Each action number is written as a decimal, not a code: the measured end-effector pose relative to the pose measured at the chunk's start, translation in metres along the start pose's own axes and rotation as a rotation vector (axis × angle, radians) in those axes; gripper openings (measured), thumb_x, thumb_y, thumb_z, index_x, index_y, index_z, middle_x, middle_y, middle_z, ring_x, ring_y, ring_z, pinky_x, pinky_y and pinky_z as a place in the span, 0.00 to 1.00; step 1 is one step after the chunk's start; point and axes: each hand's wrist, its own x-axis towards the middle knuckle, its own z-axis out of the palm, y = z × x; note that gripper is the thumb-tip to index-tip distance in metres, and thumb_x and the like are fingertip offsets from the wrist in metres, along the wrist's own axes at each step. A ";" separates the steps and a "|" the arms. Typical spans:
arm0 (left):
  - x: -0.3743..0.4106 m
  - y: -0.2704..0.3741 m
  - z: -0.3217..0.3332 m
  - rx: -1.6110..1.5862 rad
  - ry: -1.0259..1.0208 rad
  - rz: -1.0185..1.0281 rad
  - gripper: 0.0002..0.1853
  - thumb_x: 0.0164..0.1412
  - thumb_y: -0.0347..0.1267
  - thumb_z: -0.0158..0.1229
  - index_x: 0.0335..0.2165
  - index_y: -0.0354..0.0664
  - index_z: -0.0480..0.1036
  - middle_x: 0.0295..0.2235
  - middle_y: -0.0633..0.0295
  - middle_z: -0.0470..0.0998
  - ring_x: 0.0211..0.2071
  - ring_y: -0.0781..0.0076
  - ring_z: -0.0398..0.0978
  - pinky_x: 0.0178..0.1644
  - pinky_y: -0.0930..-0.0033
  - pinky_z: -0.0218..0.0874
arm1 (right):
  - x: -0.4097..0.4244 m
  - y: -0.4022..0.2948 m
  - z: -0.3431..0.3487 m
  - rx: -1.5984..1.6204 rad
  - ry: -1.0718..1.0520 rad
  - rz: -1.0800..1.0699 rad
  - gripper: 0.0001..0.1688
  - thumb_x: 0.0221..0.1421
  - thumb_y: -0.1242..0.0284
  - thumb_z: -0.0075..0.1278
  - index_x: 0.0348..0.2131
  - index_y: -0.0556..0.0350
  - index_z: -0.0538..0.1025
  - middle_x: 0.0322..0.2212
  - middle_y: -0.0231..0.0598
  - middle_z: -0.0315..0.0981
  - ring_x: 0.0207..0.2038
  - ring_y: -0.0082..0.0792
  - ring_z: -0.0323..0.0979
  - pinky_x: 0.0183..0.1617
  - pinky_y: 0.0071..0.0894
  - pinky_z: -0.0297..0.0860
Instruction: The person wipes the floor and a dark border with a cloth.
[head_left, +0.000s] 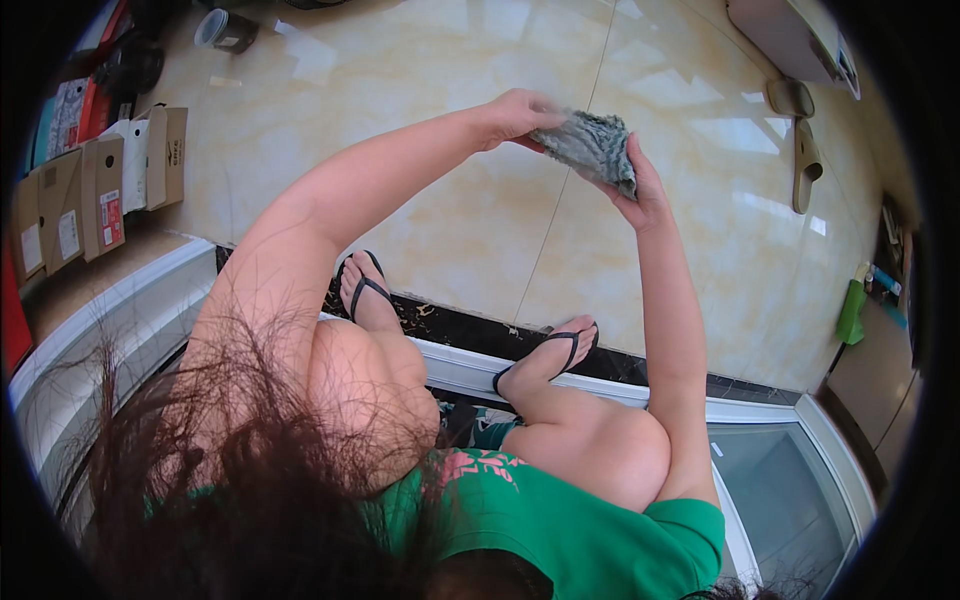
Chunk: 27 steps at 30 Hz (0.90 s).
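A crumpled grey-green cloth (589, 146), with a fuzzy pile, is stretched between my two hands above the tiled floor (450, 217). My left hand (525, 118) grips its left end and is a little blurred. At the other end, my right hand (645, 184) has its thumb on top and its fingers beneath the cloth. Both arms reach forward past my bent knees. My feet, in black flip-flops (367, 289), rest near the dark stone threshold strip (442, 316).
Shoe boxes (101, 199) line the left side. A dark plastic tub (225, 31) lies at the upper left. Tan slippers (805, 165) sit on the right, below a white cabinet-like object (787, 37). A white-framed glass door (780, 480) stands at the lower right, near a green object (851, 311).
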 end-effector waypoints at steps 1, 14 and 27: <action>0.001 -0.001 -0.001 0.022 0.022 0.004 0.14 0.57 0.37 0.56 0.38 0.40 0.69 0.33 0.66 0.74 0.35 0.78 0.72 0.39 0.71 0.70 | 0.000 0.002 -0.005 -0.058 0.015 -0.006 0.21 0.61 0.65 0.39 0.50 0.58 0.63 0.46 0.42 0.67 0.48 0.38 0.68 0.52 0.47 0.66; -0.004 -0.002 -0.012 0.143 0.191 -0.004 0.14 0.60 0.38 0.51 0.41 0.43 0.67 0.32 0.65 0.73 0.34 0.77 0.71 0.32 0.69 0.68 | 0.017 0.008 -0.056 -0.629 0.467 -0.427 0.15 0.60 0.70 0.43 0.44 0.58 0.70 0.33 0.30 0.72 0.32 0.21 0.70 0.38 0.24 0.69; -0.008 -0.029 -0.023 1.203 0.347 0.482 0.15 0.57 0.31 0.47 0.43 0.39 0.68 0.43 0.55 0.72 0.46 0.57 0.68 0.49 0.64 0.61 | 0.031 0.046 -0.032 -1.707 0.106 -0.629 0.23 0.56 0.71 0.44 0.52 0.53 0.66 0.53 0.48 0.60 0.53 0.46 0.61 0.55 0.46 0.59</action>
